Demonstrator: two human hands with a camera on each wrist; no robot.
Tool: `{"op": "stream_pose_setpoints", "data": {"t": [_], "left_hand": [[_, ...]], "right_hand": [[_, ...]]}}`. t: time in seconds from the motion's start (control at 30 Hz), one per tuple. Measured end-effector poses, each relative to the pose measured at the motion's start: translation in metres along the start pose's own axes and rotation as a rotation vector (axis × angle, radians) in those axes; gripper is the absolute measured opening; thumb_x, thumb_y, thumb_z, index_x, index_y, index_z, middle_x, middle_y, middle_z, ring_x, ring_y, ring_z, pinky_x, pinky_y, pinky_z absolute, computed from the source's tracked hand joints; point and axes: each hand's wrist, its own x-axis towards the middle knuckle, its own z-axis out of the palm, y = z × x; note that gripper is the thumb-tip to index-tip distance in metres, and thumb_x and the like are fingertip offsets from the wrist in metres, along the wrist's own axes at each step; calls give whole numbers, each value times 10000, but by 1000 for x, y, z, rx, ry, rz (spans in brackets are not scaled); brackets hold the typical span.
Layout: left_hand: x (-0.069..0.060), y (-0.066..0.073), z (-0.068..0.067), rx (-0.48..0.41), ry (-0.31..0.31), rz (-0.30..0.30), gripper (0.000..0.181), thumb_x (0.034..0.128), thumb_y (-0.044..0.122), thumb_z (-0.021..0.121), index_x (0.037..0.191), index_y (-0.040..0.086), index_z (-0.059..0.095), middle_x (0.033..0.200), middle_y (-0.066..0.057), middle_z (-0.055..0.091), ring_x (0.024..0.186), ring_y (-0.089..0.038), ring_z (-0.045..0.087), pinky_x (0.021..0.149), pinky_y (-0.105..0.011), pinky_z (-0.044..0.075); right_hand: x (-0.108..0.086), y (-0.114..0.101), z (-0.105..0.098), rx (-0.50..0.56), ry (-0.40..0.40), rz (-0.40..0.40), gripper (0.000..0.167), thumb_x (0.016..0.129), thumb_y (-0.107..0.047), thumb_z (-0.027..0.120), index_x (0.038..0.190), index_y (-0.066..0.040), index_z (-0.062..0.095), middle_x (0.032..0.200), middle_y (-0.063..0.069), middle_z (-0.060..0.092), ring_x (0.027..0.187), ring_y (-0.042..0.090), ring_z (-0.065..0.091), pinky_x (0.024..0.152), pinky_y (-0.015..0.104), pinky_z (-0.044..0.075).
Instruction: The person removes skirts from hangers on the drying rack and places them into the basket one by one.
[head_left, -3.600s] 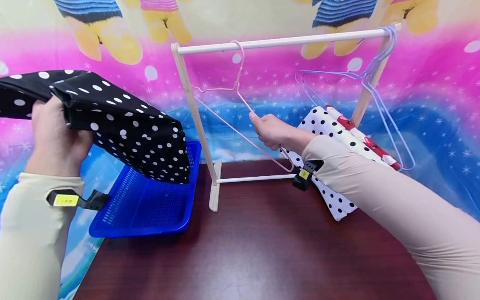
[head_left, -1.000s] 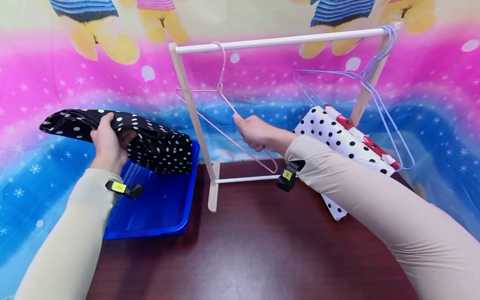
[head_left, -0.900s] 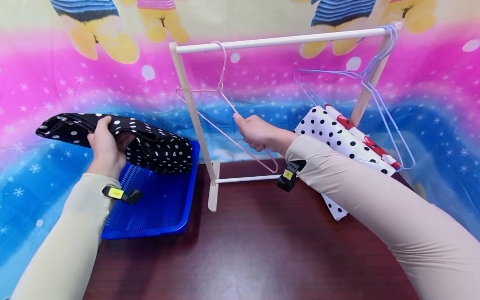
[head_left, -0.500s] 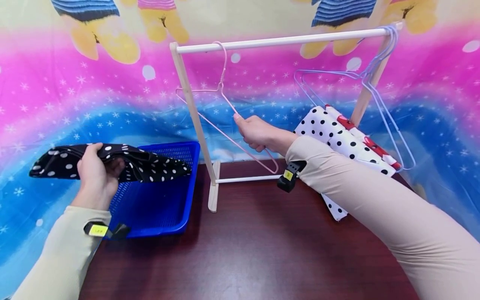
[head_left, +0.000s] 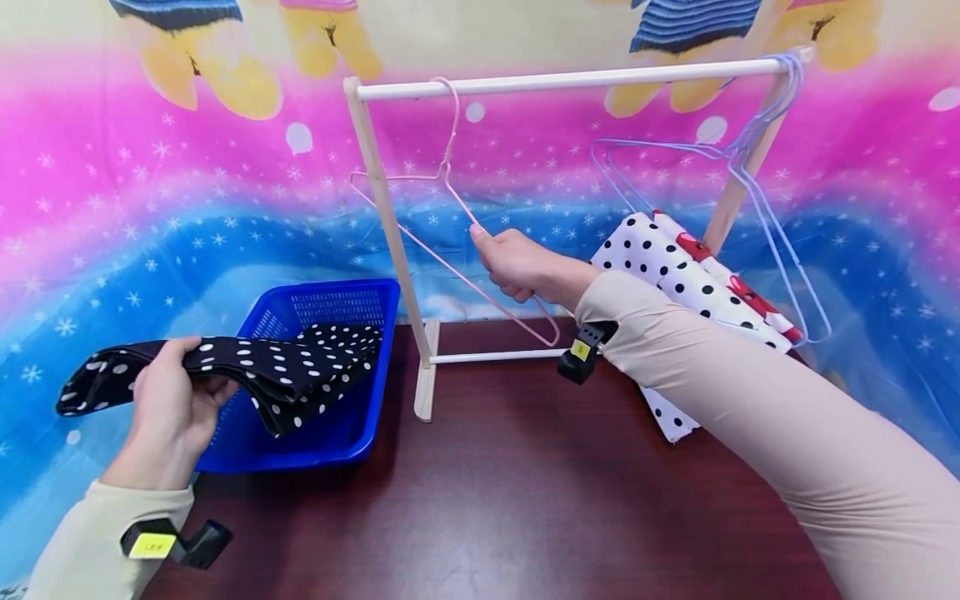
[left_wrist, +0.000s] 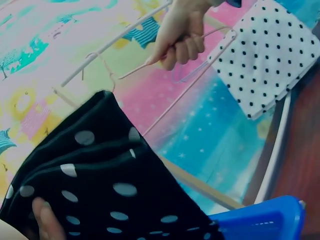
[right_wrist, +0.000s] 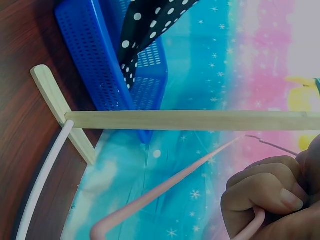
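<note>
My left hand [head_left: 172,408] grips a folded black cloth with white dots [head_left: 277,367]. Its far end hangs into the blue basket [head_left: 300,458]. In the left wrist view the dotted cloth [left_wrist: 105,170] covers much of the lower left, with a fingertip showing on it. My right hand [head_left: 517,258] holds the right arm of a pink hanger [head_left: 450,267], whose hook sits on the rack's top bar [head_left: 570,81]. The right wrist view shows the curled fingers of my right hand [right_wrist: 275,195] around the pink hanger wire [right_wrist: 165,185]. No cloth is on that hanger.
Purple hangers [head_left: 750,158] hang at the rack's right end, bearing a white cloth with black dots [head_left: 637,250] and a red-and-white cloth [head_left: 720,267]. The wooden rack's left post [head_left: 390,225] stands beside the basket on the dark table [head_left: 495,483]. A printed curtain is behind.
Over the last second my left hand has moved down and toward me with the black dotted cloth, which now dips into the basket. My right hand stays on the pink hanger, hardly moving.
</note>
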Motion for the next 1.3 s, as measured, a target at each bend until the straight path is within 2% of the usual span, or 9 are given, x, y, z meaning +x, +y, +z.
{"op": "stream_pose_setpoints", "data": {"t": [0.1,0.23,0.4,0.5,0.77,1.0,1.3], "left_hand": [[-5,-2,-5,21,-41,-21,130,1053,190,491,963,96,506,712,-35,697,506,-178,648,469,-323,508],[-8,-2,-7,-12,-91,-61,174,1062,162,458,921,82,522,722,-46,675,461,-176,590,457,-288,498],[-7,-3,-2,-43,-168,-84,236,1073,153,412,893,61,532,738,-67,664,481,-189,568,486,-291,512],[-5,-3,3,-53,-184,-93,256,1075,152,405,874,60,533,724,-71,662,497,-201,571,501,-299,515],[8,-2,19,-32,-153,-131,305,1076,183,389,830,90,543,631,-53,615,506,-193,575,517,-285,519],[22,-1,30,-21,-93,-160,284,1070,196,393,832,107,520,608,-44,577,500,-199,575,525,-290,521],[40,-1,49,29,-37,-126,176,1057,197,406,912,125,474,596,-26,575,493,-180,572,504,-280,513]], "right_hand": [[-1,0,-1,5,2,0,600,1071,-564,246,649,-142,312,544,-55,214,480,118,176,482,277,195],[0,-1,1,16,6,-2,597,1071,-563,248,651,-144,317,542,-54,213,477,117,171,478,275,194],[3,-3,10,49,22,15,593,1067,-572,256,661,-145,326,541,-46,226,486,126,165,488,281,195],[4,-6,16,70,28,15,591,1068,-570,261,665,-143,325,539,-43,231,492,129,160,492,280,189],[4,-8,22,87,44,10,578,1075,-553,257,683,-135,331,535,-43,232,475,123,176,470,271,196],[5,-9,26,116,56,0,573,1077,-545,268,681,-136,335,526,-46,236,467,118,183,466,263,199],[8,-12,29,108,60,12,572,1077,-547,262,681,-141,333,538,-42,233,479,124,176,472,268,204]]}}
